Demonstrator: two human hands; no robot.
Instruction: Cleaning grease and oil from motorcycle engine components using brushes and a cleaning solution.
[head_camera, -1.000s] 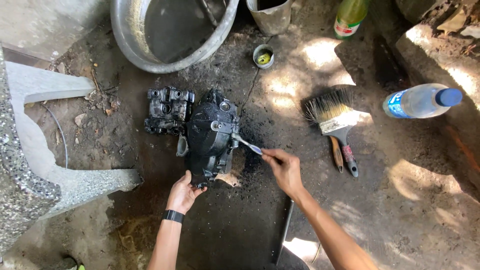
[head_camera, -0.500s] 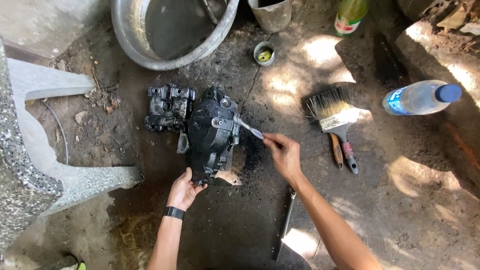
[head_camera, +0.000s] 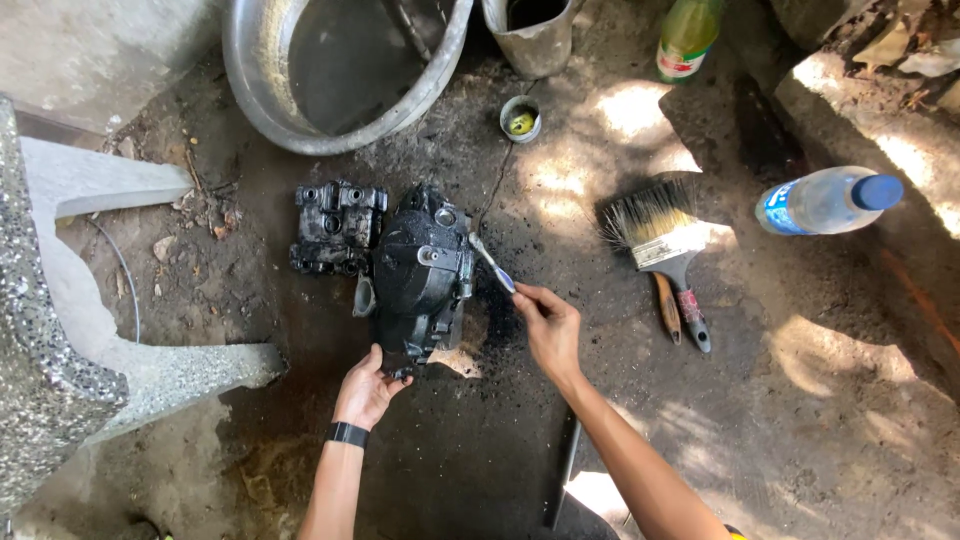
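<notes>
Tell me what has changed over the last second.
The right hand has worked the toothbrush up along the right side of the black engine part, its head now against the upper edge. The left hand still steadies the part's near end. The paintbrush, bottle and basin lie unmoved.

Outdoors on bare, oil-blackened dirt ground (head_camera: 800, 420), dappled with bright sun patches. Speckled concrete bench (head_camera: 60, 330) at left, pale wall (head_camera: 110, 50) beyond it, rough stone edge (head_camera: 880, 90) at upper right.
</notes>
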